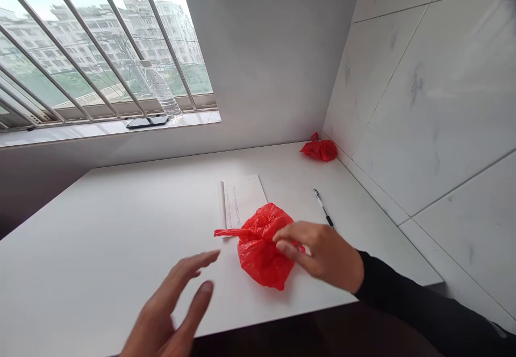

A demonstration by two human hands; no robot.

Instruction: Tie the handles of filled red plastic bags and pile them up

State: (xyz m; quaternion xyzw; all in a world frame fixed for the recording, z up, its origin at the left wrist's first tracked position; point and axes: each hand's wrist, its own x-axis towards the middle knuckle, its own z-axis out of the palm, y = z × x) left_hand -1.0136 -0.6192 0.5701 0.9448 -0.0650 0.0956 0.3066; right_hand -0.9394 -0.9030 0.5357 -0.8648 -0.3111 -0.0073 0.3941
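Observation:
A red plastic bag (264,263) sits bunched on the white table, its neck gathered and knotted-looking. One twisted handle (231,233) sticks out to the left, and a bit of red plastic shows under my right hand. What the bag holds is hidden. My right hand (318,249) is over the bag's right side, thumb and fingertips pinched together at the plastic near the knot. To the left and nearer me, my left hand (177,298) is open, thumb and fingers apart. It touches nothing and points toward the loose handle.
Behind the bag lies a printed booklet (245,195), partly covered by it. A pen (322,206) lies to the right on the table (141,212). Another red bag (320,150) sits in the far corner. A water bottle (161,91) and phone (147,122) are on the windowsill.

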